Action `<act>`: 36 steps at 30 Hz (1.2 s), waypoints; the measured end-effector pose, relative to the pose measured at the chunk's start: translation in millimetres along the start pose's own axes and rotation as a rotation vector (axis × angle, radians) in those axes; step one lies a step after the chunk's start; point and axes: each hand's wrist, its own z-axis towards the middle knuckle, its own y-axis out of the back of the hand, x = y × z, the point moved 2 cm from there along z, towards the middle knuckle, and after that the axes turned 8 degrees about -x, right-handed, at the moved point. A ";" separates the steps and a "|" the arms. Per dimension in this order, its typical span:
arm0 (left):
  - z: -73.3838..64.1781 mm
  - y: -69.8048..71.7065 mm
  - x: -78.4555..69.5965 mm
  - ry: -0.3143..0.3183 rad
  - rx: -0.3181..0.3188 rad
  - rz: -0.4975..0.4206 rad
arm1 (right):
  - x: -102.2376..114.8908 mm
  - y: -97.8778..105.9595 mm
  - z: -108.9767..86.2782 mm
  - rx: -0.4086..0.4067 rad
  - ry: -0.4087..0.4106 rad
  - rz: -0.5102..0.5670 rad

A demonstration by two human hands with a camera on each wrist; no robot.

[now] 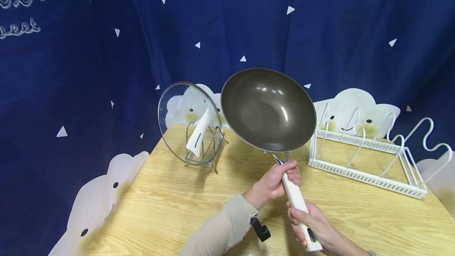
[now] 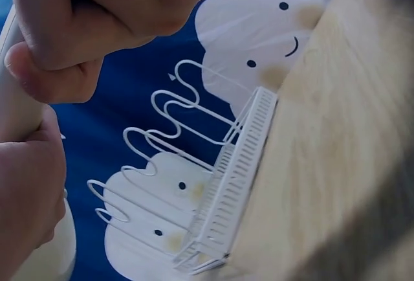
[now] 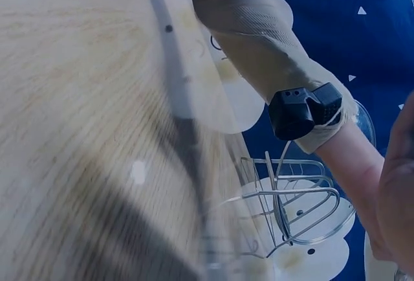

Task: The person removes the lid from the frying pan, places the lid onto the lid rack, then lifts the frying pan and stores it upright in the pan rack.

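Note:
A dark brown wok (image 1: 268, 110) with a long white handle (image 1: 296, 198) is held up over the table, its inside facing me. My left hand (image 1: 275, 181) grips the handle near the pan end. Lower down, my right hand (image 1: 309, 224) holds the handle close to its tip. In the left wrist view both hands show on the white handle, the left hand (image 2: 97, 22) above the other. The right wrist view catches only part of the right hand (image 3: 398, 184) at its edge, and the wok is hardly seen there.
Back left, a glass lid (image 1: 174, 129) with a white handle leans in a small wire rack (image 1: 215, 157). A white slotted rack (image 1: 369, 173) with wavy wire dividers stands at the right of the wooden table (image 1: 170, 204). Behind hangs a dark blue curtain (image 1: 249, 23).

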 end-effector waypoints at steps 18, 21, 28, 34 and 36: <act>5.7 -28.1 -5.4 -0.159 -0.188 0.336 | 19.6 -0.7 -5.8 -0.255 -0.163 -0.336; 7.7 -30.9 -4.2 -0.177 -0.234 0.424 | 21.7 -1.5 -5.6 -0.316 -0.202 -0.396; 7.9 -39.7 -3.3 -0.234 -0.241 0.615 | 21.5 -6.6 -1.5 -0.536 -0.353 -0.428; 8.6 -53.9 -4.9 -0.250 -0.311 0.771 | 23.4 -5.4 -1.1 -0.608 -0.346 -0.412; 9.4 -57.6 -4.8 -0.239 -0.335 0.810 | 23.9 -4.2 -3.0 -0.586 -0.316 -0.406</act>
